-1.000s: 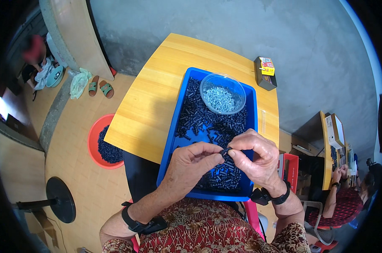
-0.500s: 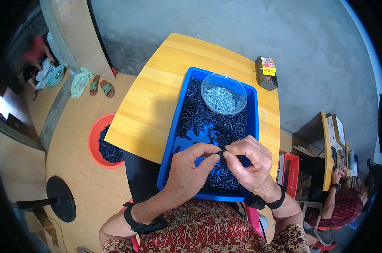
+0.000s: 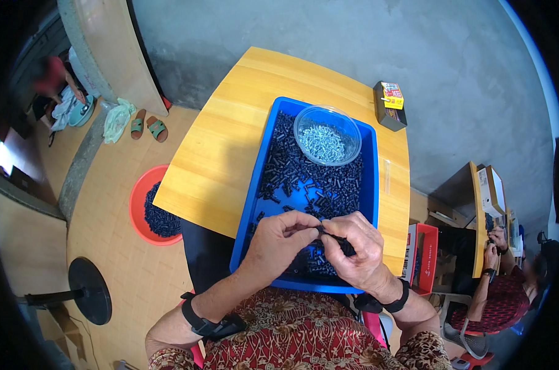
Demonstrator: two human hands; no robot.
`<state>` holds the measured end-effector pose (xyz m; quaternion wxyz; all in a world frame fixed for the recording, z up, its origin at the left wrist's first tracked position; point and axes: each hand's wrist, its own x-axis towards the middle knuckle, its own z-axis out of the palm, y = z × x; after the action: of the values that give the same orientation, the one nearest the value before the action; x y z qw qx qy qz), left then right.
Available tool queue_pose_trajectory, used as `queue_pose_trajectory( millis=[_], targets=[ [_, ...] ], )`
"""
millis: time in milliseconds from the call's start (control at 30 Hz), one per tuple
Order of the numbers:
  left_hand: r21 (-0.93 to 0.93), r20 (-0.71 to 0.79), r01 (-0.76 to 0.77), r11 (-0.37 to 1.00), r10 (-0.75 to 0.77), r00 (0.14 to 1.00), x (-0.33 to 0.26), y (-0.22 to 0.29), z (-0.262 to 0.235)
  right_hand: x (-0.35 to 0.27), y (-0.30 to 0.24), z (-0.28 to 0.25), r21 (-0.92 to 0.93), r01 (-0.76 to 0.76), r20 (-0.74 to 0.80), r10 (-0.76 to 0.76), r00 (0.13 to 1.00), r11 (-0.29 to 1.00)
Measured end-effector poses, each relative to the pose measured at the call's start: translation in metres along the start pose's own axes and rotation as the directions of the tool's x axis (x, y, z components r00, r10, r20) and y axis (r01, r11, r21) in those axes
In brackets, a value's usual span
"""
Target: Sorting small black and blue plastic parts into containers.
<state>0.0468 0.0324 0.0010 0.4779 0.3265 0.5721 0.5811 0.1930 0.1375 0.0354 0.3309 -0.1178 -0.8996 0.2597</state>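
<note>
Both hands are closed in a pinch, thumb against forefinger, and their tips meet on a small dark piece [image 3: 320, 229]; whether it is one part or two joined is too small to tell. Over the last second the right hand [image 3: 356, 250] has sunk and drawn a little nearer the body, while the left hand [image 3: 276, 246] has shifted only slightly. The tips remain together, so the handling seems to go on with neither hand letting go, and nothing looks set down yet.

The piece is held above the near half of the blue tray [image 3: 370, 179]. Black parts [image 3: 279, 166] lie beneath and beyond the grip. Past them, at the tray's far end, sits a clear bowl [image 3: 328, 115] of silver parts [image 3: 322, 145]. Well left of the grip and lower, a red basin [image 3: 136, 208] holds more dark parts.
</note>
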Motion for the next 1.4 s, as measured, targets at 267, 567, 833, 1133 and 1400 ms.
queue_pose_trajectory(
  millis=[267,567,833,1133,1400],
  targets=[
    [-0.478,0.091,0.155,0.864,-0.126,0.988,0.003,0.007,0.001,0.011,0.002,-0.01,-0.113,0.033,0.021,-0.031,0.999,0.993],
    [-0.472,0.14,0.217,0.855,-0.171,0.975,0.008,0.007,0.007,0.013,0.009,-0.018,-0.225,0.122,0.006,-0.124,0.992,0.967],
    [-0.363,0.167,0.158,0.918,-0.102,0.981,0.011,0.009,0.008,0.015,0.01,-0.023,-0.242,0.129,0.035,-0.124,0.992,0.962],
    [-0.378,0.155,0.158,0.912,-0.105,0.982,0.011,0.006,0.01,0.017,0.014,-0.03,-0.057,0.025,0.136,-0.017,0.991,0.998],
    [-0.331,0.117,0.044,0.942,-0.006,0.993,0.01,0.0,0.014,0.018,0.016,-0.027,0.126,-0.184,0.123,0.169,0.978,0.975]
  ],
)
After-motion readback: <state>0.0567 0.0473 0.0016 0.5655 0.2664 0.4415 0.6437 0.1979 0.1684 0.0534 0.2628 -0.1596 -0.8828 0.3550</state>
